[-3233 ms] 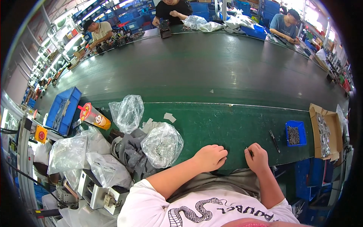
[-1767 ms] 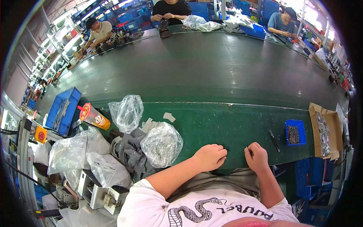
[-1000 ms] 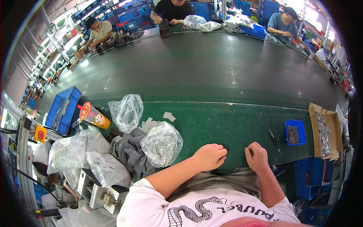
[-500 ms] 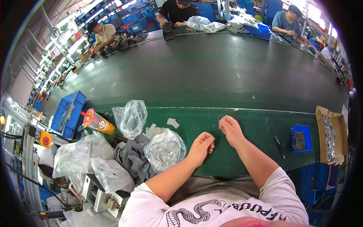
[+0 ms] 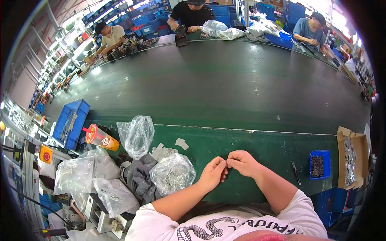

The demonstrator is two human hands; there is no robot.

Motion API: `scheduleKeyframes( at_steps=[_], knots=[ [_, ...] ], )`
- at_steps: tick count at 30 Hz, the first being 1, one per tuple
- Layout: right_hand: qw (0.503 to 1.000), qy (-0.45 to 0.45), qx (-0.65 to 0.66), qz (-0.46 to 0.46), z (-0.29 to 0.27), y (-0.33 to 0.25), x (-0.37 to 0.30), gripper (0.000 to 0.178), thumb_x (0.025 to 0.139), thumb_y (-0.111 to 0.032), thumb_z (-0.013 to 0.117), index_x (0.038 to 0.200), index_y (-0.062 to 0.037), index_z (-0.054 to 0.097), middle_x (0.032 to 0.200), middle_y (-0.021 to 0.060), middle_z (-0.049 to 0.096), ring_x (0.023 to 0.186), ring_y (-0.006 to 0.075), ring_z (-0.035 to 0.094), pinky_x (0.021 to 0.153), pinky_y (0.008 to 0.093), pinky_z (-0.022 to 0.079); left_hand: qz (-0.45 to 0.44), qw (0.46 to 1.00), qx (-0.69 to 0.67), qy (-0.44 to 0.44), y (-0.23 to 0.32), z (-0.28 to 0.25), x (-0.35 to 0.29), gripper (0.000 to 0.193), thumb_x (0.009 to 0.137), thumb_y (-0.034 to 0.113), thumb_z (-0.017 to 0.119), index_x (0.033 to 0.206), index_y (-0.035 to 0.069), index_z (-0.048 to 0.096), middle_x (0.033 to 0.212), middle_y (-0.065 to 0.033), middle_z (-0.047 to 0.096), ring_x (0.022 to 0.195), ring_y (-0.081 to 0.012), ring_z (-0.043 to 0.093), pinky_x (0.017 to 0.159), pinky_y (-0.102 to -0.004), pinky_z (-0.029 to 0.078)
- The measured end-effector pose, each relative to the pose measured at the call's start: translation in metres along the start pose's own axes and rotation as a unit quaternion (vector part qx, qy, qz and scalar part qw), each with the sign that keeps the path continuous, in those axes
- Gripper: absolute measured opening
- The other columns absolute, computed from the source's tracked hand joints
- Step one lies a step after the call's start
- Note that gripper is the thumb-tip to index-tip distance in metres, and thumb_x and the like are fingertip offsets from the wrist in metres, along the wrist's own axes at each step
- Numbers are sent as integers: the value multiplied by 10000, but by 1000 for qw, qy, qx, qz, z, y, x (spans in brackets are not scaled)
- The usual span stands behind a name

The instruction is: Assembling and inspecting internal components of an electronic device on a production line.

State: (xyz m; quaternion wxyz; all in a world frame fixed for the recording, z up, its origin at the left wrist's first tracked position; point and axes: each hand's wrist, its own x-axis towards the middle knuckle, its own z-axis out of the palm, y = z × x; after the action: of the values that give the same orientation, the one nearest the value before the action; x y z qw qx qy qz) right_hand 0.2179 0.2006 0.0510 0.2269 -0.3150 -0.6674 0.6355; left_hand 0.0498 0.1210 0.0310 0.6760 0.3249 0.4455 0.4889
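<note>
Over the green worktop, my left hand and my right hand meet at the fingertips. Both are closed in a pinch; whatever they hold, if anything, is too small or hidden to name. Beside my left forearm lies a clear plastic bag filled with small shiny metal parts. Thin light-grey flat pieces lie beyond that bag. Right of my right arm is a dark slim tool, perhaps tweezers. Farther right a blue tray contains many small dark parts.
A cardboard box of silvery pieces stands at the right edge. On the left are a drink cup, a blue bin, an empty-looking clear bag and grey cloth. Across the dark conveyor belt several people work.
My right hand has come back toward me and to the left, so its fingertips now meet those of my left hand. The whole view has tilted slightly.
</note>
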Motion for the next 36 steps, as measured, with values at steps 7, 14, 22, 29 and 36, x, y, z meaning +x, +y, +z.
scheduleKeyframes(
  at_steps=[7, 14, 22, 29, 36],
  knots=[
    [999, -8, -26, 27, 0, -3, 1, 176, 935, -102, 581, 793, -9, 625, 760, 21, 606, 719, 86, 542, 633, 273, 445, 17, 998, 57, 9, -1, 3, -4, 149, 1033, 197, 473, 975, 74, 535, 768, 1, 553, 619, -68, 502, 540, -219, 433],
    [999, -4, -37, 7, 0, 0, 0, 193, 945, -144, 585, 817, -10, 638, 755, 23, 612, 710, 97, 535, 642, 285, 447, 114, 987, 109, -5, -9, 6, -7, 144, 1021, 163, 512, 1109, 73, 444, 831, -28, 549, 637, -85, 507, 538, -232, 436],
    [998, -1, -59, -10, 1, 9, 0, 190, 923, -163, 593, 809, -15, 626, 719, 17, 564, 692, 95, 506, 616, 284, 425, 145, 978, 144, 37, -15, 5, -9, 164, 1016, 156, 531, 1129, 74, 446, 841, -14, 542, 648, -66, 498, 547, -222, 429],
    [999, -2, -39, -37, 1, 15, -1, 173, 915, -144, 589, 810, -10, 622, 708, 9, 540, 684, 88, 483, 603, 285, 410, 166, 973, 156, 41, -16, 7, -9, 123, 1016, 152, 534, 1092, 75, 476, 843, -8, 549, 678, -56, 496, 580, -217, 428],
    [999, 10, 23, -41, 2, 15, -4, 139, 913, -104, 589, 818, -6, 619, 707, -6, 535, 666, 78, 472, 587, 270, 397, 164, 972, 165, 38, -14, 8, -9, 117, 1021, 161, 523, 1070, 63, 482, 812, -8, 546, 652, -60, 491, 566, -219, 422]
  ],
)
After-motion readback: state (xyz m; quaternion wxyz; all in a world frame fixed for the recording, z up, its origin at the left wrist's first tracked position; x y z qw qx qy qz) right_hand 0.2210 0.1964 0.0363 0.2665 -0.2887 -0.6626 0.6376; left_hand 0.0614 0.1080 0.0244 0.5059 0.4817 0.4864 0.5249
